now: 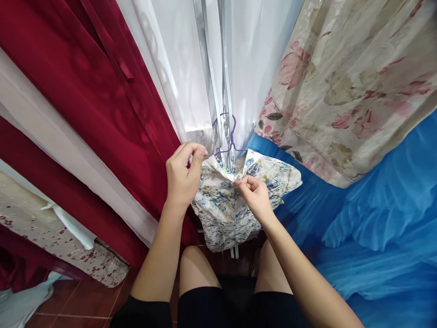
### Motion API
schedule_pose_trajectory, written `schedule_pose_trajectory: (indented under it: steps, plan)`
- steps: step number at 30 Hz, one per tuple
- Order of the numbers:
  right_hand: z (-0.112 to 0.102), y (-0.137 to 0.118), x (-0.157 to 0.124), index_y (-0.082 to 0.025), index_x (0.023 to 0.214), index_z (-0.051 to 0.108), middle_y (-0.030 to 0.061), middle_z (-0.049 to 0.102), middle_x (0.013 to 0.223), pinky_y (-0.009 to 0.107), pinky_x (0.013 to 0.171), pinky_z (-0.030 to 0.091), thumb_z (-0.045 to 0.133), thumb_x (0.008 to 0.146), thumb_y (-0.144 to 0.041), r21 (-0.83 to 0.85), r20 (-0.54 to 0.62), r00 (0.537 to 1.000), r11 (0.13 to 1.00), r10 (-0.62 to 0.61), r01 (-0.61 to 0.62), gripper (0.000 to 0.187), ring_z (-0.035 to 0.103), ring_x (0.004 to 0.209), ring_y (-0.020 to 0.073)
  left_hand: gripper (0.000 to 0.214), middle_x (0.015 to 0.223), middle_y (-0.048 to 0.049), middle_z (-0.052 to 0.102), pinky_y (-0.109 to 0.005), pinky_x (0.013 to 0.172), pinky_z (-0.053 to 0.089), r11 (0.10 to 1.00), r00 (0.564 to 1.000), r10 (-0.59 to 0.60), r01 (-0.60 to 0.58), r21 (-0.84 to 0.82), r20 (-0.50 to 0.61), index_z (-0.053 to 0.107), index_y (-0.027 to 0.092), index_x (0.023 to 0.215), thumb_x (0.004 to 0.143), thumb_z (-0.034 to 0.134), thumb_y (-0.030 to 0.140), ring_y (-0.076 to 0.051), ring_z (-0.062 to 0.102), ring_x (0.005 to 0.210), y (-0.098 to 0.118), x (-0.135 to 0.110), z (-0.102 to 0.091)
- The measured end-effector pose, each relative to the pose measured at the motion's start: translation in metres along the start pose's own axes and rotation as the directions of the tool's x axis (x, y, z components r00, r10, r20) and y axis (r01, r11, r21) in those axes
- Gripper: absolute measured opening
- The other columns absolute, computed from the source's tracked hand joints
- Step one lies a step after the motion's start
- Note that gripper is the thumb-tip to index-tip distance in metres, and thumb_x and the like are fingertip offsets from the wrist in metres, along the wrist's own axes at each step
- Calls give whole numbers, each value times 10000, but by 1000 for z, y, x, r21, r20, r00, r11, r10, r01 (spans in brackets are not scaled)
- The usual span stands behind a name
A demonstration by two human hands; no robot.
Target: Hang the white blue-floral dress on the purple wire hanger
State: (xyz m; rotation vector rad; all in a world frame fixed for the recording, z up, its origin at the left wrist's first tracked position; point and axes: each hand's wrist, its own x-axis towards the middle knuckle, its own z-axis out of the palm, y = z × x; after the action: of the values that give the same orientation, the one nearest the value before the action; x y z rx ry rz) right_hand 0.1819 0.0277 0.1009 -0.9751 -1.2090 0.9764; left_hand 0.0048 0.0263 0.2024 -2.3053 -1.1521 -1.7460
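A blue-and-white floral garment (223,205) hangs on a purple hanger (232,136) hooked on a metal window bar (223,68). My left hand (182,175) pinches the garment's left shoulder near the collar, fingers closed on the cloth. At the front middle of the neckline my right hand (254,193) is closed in a pinch on the fabric, perhaps on a button too small to make out. My bare knees and black shorts show below.
A dark red curtain (85,91) hangs at the left, a white sheer curtain (177,54) behind the hanger. A beige floral cloth (358,82) and blue tulle fabric (375,218) fill the right side. Red floor tiles (78,305) lie at the lower left.
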Motion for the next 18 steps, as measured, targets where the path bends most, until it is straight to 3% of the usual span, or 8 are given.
schedule_pose_trajectory:
  steps: [4,6,9,11,13,14,16,18]
  plan:
    - [0,-13,-2,-204,691,548,-81,367,505,248,474,185,645,845,-387,79,18,1000,997,-20,18,258,268,457,78,112,1049,-44,693,-305,845,499,998,942,54,-44,-36,330,698,203,1041,971,619,243,-169,641,932,-12,-11,8]
    - [3,-19,1,-207,696,544,-81,366,503,248,471,189,651,854,-400,77,36,998,996,-42,40,272,271,459,82,91,986,-40,678,-296,823,493,997,932,72,-63,-38,356,684,195,985,980,596,217,-165,633,902,-13,-20,20]
    - [10,-12,7,-205,718,549,-64,416,538,247,486,232,639,866,-389,21,35,995,995,-95,94,252,320,488,93,146,881,-25,629,-269,752,473,998,976,58,-55,-20,211,642,179,903,1005,546,221,-143,591,803,-11,-24,29]
    - [12,1,9,-201,717,553,-51,454,561,248,504,263,636,855,-365,-40,20,994,994,-104,105,230,361,508,101,159,885,-27,625,-266,768,476,999,997,16,-13,-47,69,634,176,901,1008,549,258,-146,594,827,-13,-20,24]
    - [10,13,6,-200,692,548,-51,451,549,249,498,256,637,830,-358,-72,16,998,995,-62,63,227,355,495,99,184,864,-24,632,-259,759,481,988,991,-102,91,-127,-83,641,173,925,1004,567,322,-147,608,824,-28,-14,11]
    - [8,18,3,-200,682,550,-56,435,537,249,489,242,638,816,-363,-74,17,999,997,-31,32,229,338,484,97,200,858,-22,638,-250,750,482,971,971,-184,155,-180,-153,649,169,943,996,583,351,-143,612,813,-41,-13,4]
    - [4,22,-6,-193,680,572,-64,402,524,248,475,213,633,798,-371,-61,19,999,998,30,-29,222,302,472,92,214,853,-15,649,-227,744,479,906,890,-366,274,-323,-273,663,155,959,970,627,365,-126,612,792,-75,-17,-7]
    - [1,20,-16,-186,685,589,-72,366,519,247,472,191,625,800,-367,-47,42,996,996,73,-71,218,272,470,87,155,809,2,640,-200,752,467,754,743,-584,348,-557,-326,663,138,893,931,683,288,-99,594,756,-111,-32,-10]
